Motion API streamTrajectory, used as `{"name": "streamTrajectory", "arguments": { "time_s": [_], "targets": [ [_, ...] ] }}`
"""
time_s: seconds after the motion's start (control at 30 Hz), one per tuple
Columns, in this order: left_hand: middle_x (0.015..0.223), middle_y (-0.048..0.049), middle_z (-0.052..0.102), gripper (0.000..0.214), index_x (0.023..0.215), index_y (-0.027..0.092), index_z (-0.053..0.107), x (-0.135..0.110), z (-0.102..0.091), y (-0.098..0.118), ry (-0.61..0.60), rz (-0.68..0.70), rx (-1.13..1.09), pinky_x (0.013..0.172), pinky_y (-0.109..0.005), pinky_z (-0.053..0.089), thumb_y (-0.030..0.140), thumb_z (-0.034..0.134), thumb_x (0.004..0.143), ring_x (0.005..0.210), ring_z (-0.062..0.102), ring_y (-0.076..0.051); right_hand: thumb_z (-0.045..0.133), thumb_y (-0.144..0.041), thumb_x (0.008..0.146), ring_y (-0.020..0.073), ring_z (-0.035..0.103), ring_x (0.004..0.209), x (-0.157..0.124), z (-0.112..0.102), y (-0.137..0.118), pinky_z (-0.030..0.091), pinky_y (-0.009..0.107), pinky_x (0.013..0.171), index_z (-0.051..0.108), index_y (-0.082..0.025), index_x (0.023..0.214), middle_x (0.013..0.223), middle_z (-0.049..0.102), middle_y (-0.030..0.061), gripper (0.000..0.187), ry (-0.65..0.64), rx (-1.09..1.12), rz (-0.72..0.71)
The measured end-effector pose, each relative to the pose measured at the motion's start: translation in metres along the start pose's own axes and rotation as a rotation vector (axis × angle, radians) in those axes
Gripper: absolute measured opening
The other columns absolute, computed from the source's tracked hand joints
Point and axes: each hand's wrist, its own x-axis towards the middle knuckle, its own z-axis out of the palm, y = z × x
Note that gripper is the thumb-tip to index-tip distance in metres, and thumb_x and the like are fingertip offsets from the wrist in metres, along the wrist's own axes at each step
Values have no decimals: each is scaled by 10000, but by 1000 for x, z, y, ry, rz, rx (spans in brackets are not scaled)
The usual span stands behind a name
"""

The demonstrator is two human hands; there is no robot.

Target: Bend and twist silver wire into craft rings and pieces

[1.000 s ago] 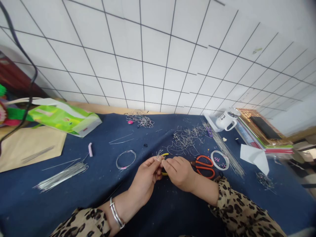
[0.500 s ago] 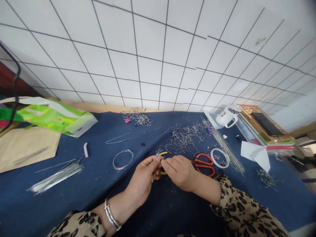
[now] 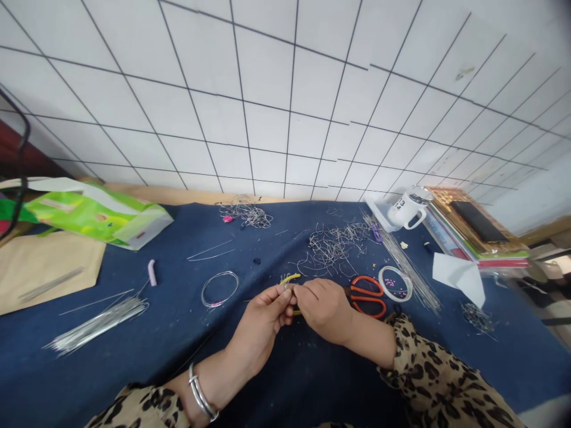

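Observation:
In the middle of the head view, my left hand (image 3: 261, 318) pinches a small piece of bent silvery wire (image 3: 286, 282) between thumb and forefinger. My right hand (image 3: 325, 310) is closed against it from the other side, its fingertips on the same wire. Most of the piece is hidden by the fingers. Yellow-handled pliers (image 3: 292, 277) lie on the cloth behind and beneath the hands, partly covered. Just right of my right hand are scissors with orange handles (image 3: 369, 288), blades hidden. To the left of my hands rests a coil of thin wire (image 3: 220, 289) with pink on it.
Tangled wire offcuts (image 3: 336, 244) lie behind the hands on the blue cloth (image 3: 169, 333). A white ring-shaped dish (image 3: 396, 284) holds pink beads. Straight wires (image 3: 98, 326) lie left. A white mug (image 3: 408, 208), books (image 3: 479, 229) and a green bag (image 3: 98, 211) stand around.
The view has shifted slightly, so things on the table appear a little further left. Both hands stay together at the wire piece, whose loose ends now show less above the fingers.

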Motion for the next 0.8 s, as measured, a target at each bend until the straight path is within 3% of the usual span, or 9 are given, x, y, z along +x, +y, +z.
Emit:
{"name": "streamTrajectory", "arguments": {
  "time_s": [0.27, 0.47, 0.6, 0.7, 0.8],
  "targets": [
    [680, 4, 535, 183, 821, 125, 632, -3, 1, 0, 18, 60, -1, 538, -174, 404, 278, 674, 729, 582, 460, -60, 409, -160, 886, 176, 527, 755, 1, -1, -1, 430, 325, 668, 553, -100, 1049, 830, 603, 72, 226, 24, 13, -56],
    [654, 16, 509, 187, 818, 137, 627, -2, -2, 5, 49, 113, 21, 508, -167, 377, 315, 634, 761, 566, 435, -60, 399, -156, 880, 169, 542, 829, 3, -1, -1, 444, 317, 743, 526, -102, 1116, 931, 618, 86, 273, 41, 144, -73],
    [692, 15, 505, 205, 829, 153, 618, 1, -3, 14, 92, 152, 9, 495, -173, 367, 346, 628, 759, 570, 431, -63, 404, -196, 889, 154, 545, 896, 13, -3, 18, 414, 287, 822, 596, -160, 976, 921, 624, 60, 213, 16, 177, 106],
    [699, 20, 483, 225, 840, 161, 610, 4, -5, 17, 107, 162, -22, 479, -177, 360, 370, 621, 760, 556, 414, -61, 398, -254, 899, 137, 560, 859, 24, -3, 34, 416, 248, 772, 618, -190, 878, 874, 625, 42, 231, -141, 99, 328],
    [713, 24, 468, 235, 860, 166, 604, 6, -7, 15, 95, 158, -51, 465, -175, 351, 380, 615, 763, 544, 398, -55, 410, -315, 890, 147, 578, 853, 36, 1, 42, 423, 245, 732, 620, -209, 854, 873, 630, 34, 239, -381, -10, 380]
  ]
}}
